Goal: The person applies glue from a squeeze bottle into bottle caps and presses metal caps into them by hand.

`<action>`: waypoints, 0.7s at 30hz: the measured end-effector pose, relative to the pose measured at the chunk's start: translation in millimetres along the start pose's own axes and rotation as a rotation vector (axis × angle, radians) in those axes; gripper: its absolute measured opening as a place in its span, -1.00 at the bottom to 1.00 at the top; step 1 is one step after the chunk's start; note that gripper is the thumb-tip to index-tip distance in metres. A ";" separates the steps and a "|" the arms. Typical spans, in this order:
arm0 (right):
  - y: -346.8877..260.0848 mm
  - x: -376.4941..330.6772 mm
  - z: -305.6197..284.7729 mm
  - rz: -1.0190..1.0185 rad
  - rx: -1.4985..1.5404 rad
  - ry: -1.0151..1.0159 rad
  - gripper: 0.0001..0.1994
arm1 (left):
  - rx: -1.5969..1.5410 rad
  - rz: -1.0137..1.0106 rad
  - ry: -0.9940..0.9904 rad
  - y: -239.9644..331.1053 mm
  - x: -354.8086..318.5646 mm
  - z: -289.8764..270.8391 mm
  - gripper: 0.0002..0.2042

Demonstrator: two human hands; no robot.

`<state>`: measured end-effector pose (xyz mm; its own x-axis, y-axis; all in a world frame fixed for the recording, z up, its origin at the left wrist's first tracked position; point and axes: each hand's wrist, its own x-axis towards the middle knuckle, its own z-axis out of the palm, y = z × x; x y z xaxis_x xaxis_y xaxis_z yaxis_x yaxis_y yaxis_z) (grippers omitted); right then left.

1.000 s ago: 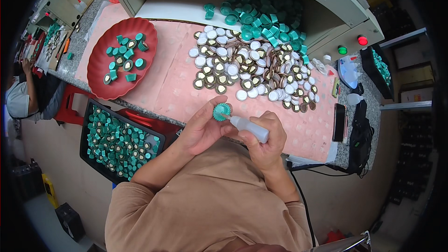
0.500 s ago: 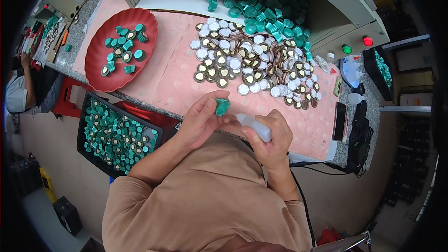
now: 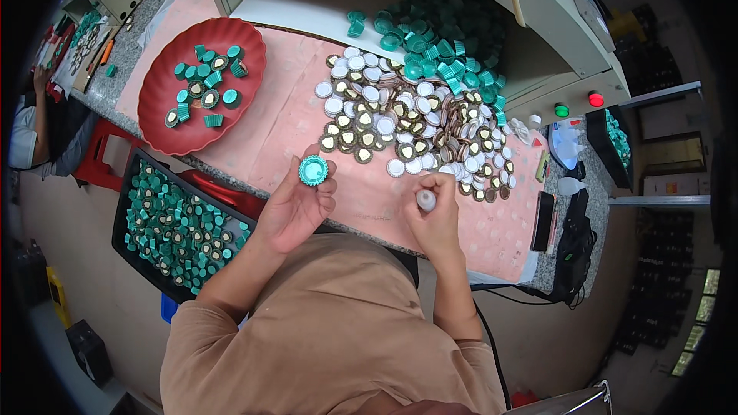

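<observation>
Just above the near edge of the pink-covered table, my left hand (image 3: 294, 217) grips a green fluted cup (image 3: 314, 170) in its fingertips. The cup's open side faces up, and its inside looks shiny. My right hand (image 3: 435, 224) is wrapped round a small translucent squeeze bottle (image 3: 426, 200), seen end-on; its tip is hidden. Hand and bottle are apart from the cup. Beyond both hands spreads a heap of scalloped round discs (image 3: 421, 111), some white side up, others dark with a pale gold centre.
A red scalloped plate (image 3: 160, 100) with several green cups stands at left. Below it, a black tray (image 3: 119, 223) is full of green cups, many with gold centres. More cups (image 3: 450, 50) spill from a cabinet behind the discs. A phone (image 3: 543, 221) lies at right.
My left hand has moved left, and the cup has turned from its side to open side up. My right hand has drawn the bottle away from the cup and tilted it end-on.
</observation>
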<state>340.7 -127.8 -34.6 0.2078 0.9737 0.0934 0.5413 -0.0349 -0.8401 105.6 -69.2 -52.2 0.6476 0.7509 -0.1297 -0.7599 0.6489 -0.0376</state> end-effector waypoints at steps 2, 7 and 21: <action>-12.6 10.2 3.8 0.023 -0.089 -0.020 -0.66 | 0.002 0.013 -0.019 2.0 -3.3 -1.5 -0.65; -8.0 20.7 6.7 -0.240 -0.363 -0.049 -0.71 | 0.002 0.016 -0.028 4.2 -0.9 -3.1 -0.65; -8.8 12.6 -24.1 -0.363 -0.424 -0.196 -0.68 | 0.035 -0.028 0.010 -2.5 2.1 -5.5 -0.65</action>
<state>358.3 -120.7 -13.1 -0.1848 0.9621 0.2006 0.8362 0.2612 -0.4822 108.6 -69.9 -57.8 0.6682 0.7309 -0.1392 -0.7387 0.6740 -0.0067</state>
